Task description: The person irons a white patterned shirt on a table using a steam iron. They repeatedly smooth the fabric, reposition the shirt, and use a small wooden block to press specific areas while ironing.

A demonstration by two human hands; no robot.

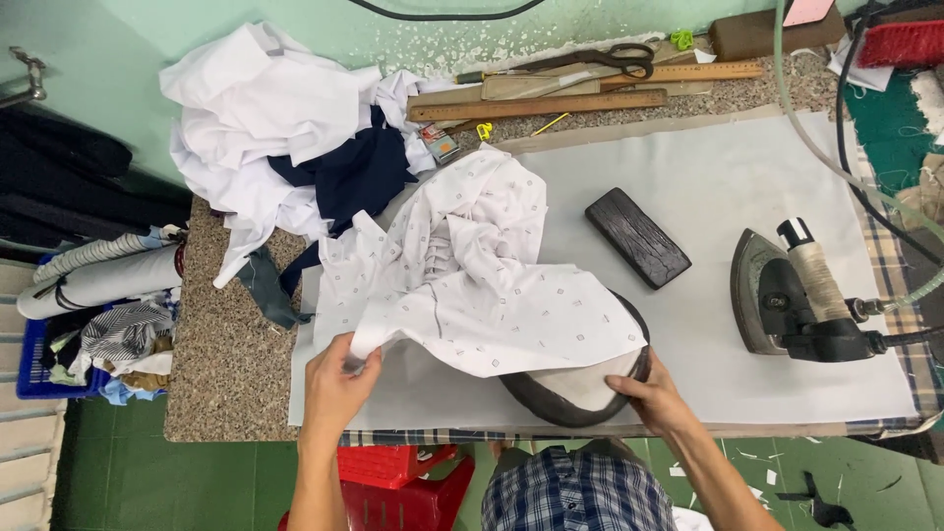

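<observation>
Nearest the camera, the left hand is pinching the lower edge of a white patterned shirt, its grip closed on the cloth. The right hand is cupping the rim of an oval pressing cushion, fingers curled round it. The shirt is draping over the cushion, spreading away and leftward across the worktop. Farther right an iron is resting; a blue basket at left is holding folded fabrics.

Thin printed cloth shirt, dark rough wood block, dull metal iron
</observation>
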